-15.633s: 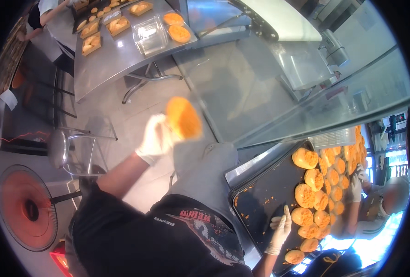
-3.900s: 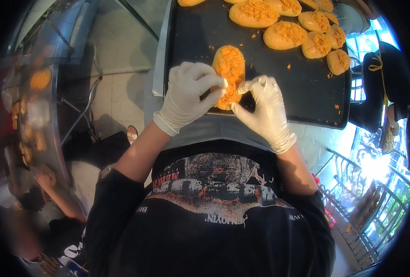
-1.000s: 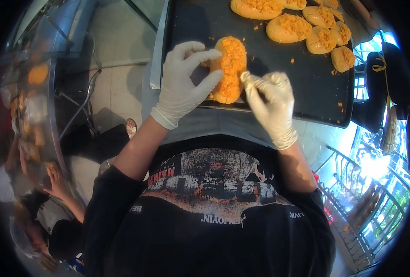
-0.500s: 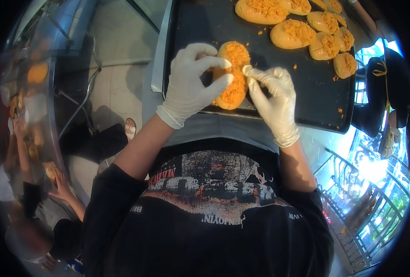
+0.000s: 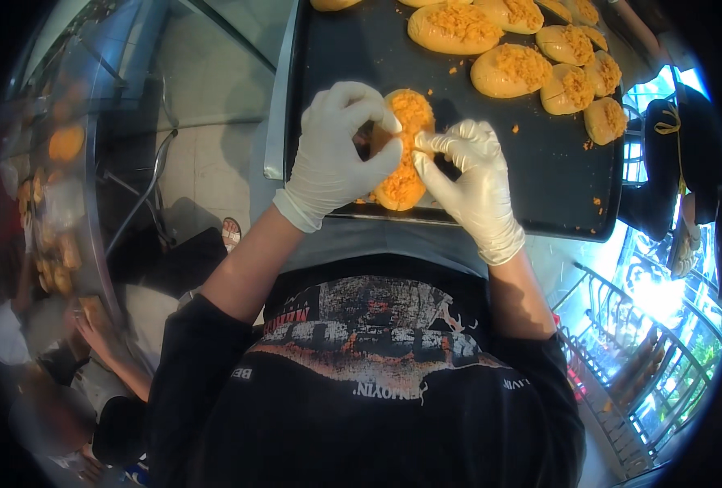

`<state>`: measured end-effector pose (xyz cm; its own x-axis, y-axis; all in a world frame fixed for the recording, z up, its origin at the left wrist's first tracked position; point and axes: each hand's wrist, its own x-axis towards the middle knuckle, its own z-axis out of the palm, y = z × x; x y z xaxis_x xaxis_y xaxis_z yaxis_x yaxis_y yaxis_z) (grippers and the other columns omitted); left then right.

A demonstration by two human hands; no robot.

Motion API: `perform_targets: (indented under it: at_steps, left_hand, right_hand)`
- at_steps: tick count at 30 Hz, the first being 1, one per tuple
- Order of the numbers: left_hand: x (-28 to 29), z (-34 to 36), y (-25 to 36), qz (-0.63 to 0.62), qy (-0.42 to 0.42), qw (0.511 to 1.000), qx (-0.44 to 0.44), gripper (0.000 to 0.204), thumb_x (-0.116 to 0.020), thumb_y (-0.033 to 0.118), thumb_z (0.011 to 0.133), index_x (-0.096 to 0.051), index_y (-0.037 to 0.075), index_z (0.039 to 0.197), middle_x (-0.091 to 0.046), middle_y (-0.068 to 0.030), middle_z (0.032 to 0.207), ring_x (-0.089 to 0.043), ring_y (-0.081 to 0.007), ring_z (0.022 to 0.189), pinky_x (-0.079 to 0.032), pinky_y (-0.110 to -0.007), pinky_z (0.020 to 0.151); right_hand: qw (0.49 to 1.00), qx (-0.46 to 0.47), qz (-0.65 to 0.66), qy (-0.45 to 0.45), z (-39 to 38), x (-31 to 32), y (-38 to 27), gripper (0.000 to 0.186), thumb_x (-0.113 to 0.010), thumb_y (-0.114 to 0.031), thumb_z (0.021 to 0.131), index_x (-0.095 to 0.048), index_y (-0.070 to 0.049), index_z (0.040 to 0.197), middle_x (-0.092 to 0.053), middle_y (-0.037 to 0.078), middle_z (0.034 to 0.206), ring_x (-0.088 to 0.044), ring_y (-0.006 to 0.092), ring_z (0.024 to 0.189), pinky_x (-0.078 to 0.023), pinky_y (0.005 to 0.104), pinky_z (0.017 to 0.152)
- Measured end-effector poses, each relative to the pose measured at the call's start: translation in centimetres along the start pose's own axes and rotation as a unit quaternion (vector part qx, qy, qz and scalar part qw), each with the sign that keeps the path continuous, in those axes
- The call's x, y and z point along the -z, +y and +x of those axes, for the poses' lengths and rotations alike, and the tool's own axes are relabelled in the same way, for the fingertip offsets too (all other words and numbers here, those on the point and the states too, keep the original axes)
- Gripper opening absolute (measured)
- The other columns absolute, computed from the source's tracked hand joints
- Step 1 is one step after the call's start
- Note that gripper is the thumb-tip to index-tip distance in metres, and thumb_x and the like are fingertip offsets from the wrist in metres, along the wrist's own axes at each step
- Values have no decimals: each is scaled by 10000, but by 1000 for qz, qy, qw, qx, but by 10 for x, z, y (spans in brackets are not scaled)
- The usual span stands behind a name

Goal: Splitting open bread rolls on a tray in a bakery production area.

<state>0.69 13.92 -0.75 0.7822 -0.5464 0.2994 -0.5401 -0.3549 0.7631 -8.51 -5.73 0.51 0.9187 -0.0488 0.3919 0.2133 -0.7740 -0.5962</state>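
A long bun (image 5: pixel 403 185) topped with orange shreds lies at the near left of a dark baking tray (image 5: pixel 548 175), one end towards me. My left hand (image 5: pixel 336 150), in a pale thin glove, is closed on its left side, thumb and fingertips pressing at the middle. From the other side my right hand (image 5: pixel 473 183), gloved alike, pinches the bun's middle with thumb and forefinger. There the bun looks narrowed, and fingertips partly cover the topping.
More topped buns (image 5: pixel 511 71) crowd the tray's far right, with crumbs around them. At the left, other people work at a table (image 5: pixel 92 211) holding baked goods. A metal railing (image 5: pixel 613 390) stands right, beside bright light. A sandalled foot (image 5: pixel 231 233) shows on the floor.
Both hands and the bun sit slightly nearer to me. The right hand has come inward, its fingertips now closer to the left hand's at the bun's middle.
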Motion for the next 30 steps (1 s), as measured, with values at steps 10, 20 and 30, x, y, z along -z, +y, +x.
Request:
perform_targets:
  at_steps: [10,20,30]
  left_hand:
    - [-6,2,-2,-109,15,988,109,234,-784,71,873,-767,67,1106,-666,-78,1165,-649,-208,1068,-527,-333,962]
    - [-1,-1,-9,-25,-32,999,24,283,-797,117,916,-789,42,1190,-667,-85,1199,-659,-187,1079,-556,-294,883]
    - [-5,14,-11,-7,1,1000,19,288,-820,136,899,-802,56,1175,-683,-86,1212,-666,-194,1096,-551,-297,901]
  right_hand:
    - [998,-54,-11,18,6,-3,0,115,-839,-105,834,-800,-67,935,-677,121,890,-625,305,826,-520,409,793]
    - [1000,-8,9,-22,3,7,9,234,-835,-117,843,-826,-42,1064,-671,109,889,-626,283,852,-528,389,780]
    - [998,-51,-23,21,10,1,13,258,-831,-114,854,-827,-28,1097,-670,110,872,-629,279,830,-530,378,768]
